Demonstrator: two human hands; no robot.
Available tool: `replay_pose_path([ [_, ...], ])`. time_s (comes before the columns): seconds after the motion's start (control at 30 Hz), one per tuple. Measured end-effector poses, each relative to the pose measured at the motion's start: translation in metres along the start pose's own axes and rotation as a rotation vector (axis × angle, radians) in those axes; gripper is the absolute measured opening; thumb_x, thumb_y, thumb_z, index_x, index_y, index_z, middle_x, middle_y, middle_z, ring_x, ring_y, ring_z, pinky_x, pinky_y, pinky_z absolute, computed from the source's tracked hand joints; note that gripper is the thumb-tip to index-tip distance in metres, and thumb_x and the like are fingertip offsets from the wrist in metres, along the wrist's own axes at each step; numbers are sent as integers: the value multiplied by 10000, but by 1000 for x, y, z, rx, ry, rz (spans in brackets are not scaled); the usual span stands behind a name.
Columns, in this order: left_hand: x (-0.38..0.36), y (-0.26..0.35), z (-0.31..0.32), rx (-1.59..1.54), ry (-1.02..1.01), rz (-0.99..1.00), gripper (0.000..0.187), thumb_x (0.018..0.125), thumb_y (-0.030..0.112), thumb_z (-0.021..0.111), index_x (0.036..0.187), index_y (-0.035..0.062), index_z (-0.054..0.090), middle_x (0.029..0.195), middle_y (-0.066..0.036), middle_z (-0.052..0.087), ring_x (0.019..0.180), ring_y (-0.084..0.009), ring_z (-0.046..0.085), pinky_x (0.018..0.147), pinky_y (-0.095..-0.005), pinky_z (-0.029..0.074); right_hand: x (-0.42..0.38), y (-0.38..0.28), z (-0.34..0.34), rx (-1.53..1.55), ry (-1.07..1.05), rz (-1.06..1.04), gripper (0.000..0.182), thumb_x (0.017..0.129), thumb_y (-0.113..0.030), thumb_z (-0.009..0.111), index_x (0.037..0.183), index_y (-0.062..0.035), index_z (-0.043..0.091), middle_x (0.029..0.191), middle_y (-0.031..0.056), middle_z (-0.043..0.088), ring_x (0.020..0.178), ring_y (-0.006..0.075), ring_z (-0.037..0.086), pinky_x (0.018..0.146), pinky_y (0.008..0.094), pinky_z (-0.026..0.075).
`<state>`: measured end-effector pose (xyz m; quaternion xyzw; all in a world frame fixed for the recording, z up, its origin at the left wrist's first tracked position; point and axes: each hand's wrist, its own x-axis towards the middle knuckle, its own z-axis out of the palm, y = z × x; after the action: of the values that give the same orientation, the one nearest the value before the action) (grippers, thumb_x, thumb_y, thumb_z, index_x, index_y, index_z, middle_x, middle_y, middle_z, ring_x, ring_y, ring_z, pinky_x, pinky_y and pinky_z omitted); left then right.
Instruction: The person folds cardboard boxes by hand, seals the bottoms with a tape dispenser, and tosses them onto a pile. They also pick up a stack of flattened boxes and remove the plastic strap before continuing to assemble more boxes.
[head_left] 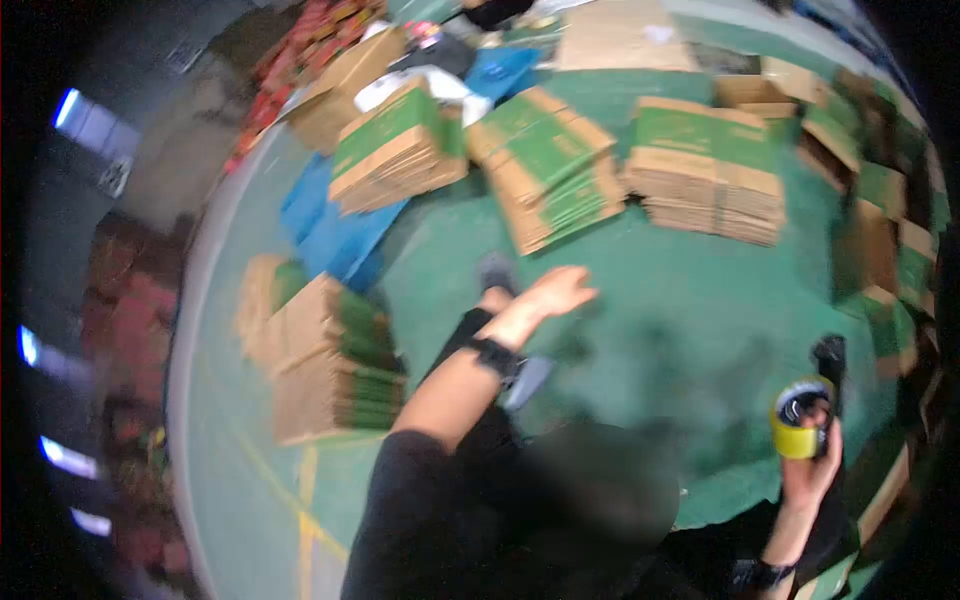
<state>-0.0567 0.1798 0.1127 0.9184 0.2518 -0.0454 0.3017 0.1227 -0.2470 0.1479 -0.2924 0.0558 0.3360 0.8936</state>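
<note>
1. At the left, on the smooth green floor (450, 245): a blurred pile of flattened brown-and-green cardboard cartons (335, 375), folded edges outward.
2. Just beyond, a crumpled blue plastic sheet (335, 225), partly under a leaning stack of brown cartons with green panels (395, 150).
3. Farther right, a skewed, fanned-out stack of green-banded cartons (550, 170), near the extended left hand (560, 290) but apart from it. Has the fingers loosely open and slightly bent, with nothing visible in their grasp. Wears a black wristband (495, 358) on that arm, above a dark grey shoe (495, 272).
4. Right of centre, a squarer, thicker stack of flat brown-and-green cartons (705, 170), layered edges facing the near side.
5. At the lower right, grips a black handheld tape dispenser (830, 360) in the right hand (808, 468), fingers closed around its lower part. Carries on it a round roll of glossy yellow tape (787, 437) with a dark core.
6. At the far right, brown-and-green cardboard boxes (880, 250), some standing open.
</note>
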Motion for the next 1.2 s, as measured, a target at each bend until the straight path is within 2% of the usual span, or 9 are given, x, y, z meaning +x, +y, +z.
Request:
replay_pose_path([
  [0.1, 7, 8, -28, 25, 65, -78, 371, 728, 303, 568, 932, -7, 588, 945, -223, 585, 914, -367, 551, 776, -426, 448, 8, -5, 3, -109, -121, 149, 286, 891, -236, 469, 1093, -44, 535, 1042, 47, 602, 982, 167, 562, 958, 435, 365],
  [0.23, -55, 9, -132, -15, 414, 133, 348, 753, 269, 575, 998, 22, 594, 941, -187, 608, 878, -307, 584, 783, -375, 459, 46, -19, -6, -150, -446, 260, 318, 908, -217, 436, 1156, -30, 506, 1162, 64, 547, 1090, 163, 499, 972, 370, 351],
  [0.5, -385, -82, -308, -34, 812, -782, 409, 819, 317, 536, 1124, 45, 540, 1015, -66, 602, 869, -174, 583, 701, -316, 455, 68, 27, -6, -113, -617, 486, 339, 910, -215, 431, 1189, -29, 486, 1192, 64, 528, 1124, 166, 469, 975, 343, 344],
  [0.57, -459, -117, -286, -209, 903, -1046, 387, 818, 294, 531, 1115, 46, 548, 991, -66, 613, 858, -184, 587, 701, -345, 460, 66, 44, 4, -210, 477, 237, 349, 904, -222, 444, 1195, -36, 485, 1193, 58, 529, 1120, 170, 473, 981, 352, 336],
  [0.7, -538, -191, -192, -341, 871, -1363, 360, 803, 288, 532, 1043, 24, 583, 897, -94, 642, 808, -210, 614, 711, -368, 470, 64, 46, -23, -360, 424, 321, 361, 903, -270, 438, 1189, -58, 497, 1166, 45, 549, 1103, 166, 482, 963, 366, 345],
  [0.73, -550, -222, -159, -262, 825, -1350, 352, 790, 297, 532, 1004, 25, 600, 887, -119, 643, 816, -233, 618, 732, -369, 471, 78, 30, -60, -348, -518, 657, 364, 901, -288, 437, 1191, -76, 498, 1172, 38, 547, 1104, 164, 479, 946, 376, 357],
  [0.77, -558, -256, -127, -185, 779, -1327, 348, 777, 306, 533, 965, 25, 616, 878, -143, 643, 824, -257, 621, 753, -370, 473, 66, 30, -53, -550, 217, 371, 351, 893, -295, 451, 1167, -86, 516, 1149, 28, 560, 1082, 165, 491, 925, 387, 374],
  [0.83, -553, -295, -77, 70, 744, -1337, 323, 738, 312, 551, 888, 41, 642, 878, -179, 628, 872, -303, 599, 805, -371, 458, 63, 22, -66, -520, -171, 474, 330, 888, -293, 458, 1131, -85, 538, 1107, 18, 583, 1033, 165, 520, 904, 391, 391],
  [1.2, -522, -344, -50, 19, 776, -1501, 433, 662, 351, 651, 964, 42, 623, 975, -170, 612, 952, -301, 566, 819, -378, 451, 3, 34, -9, -539, -165, 449, 297, 874, -290, 481, 1067, -81, 568, 1033, 26, 613, 962, 155, 553, 888, 380, 404],
])
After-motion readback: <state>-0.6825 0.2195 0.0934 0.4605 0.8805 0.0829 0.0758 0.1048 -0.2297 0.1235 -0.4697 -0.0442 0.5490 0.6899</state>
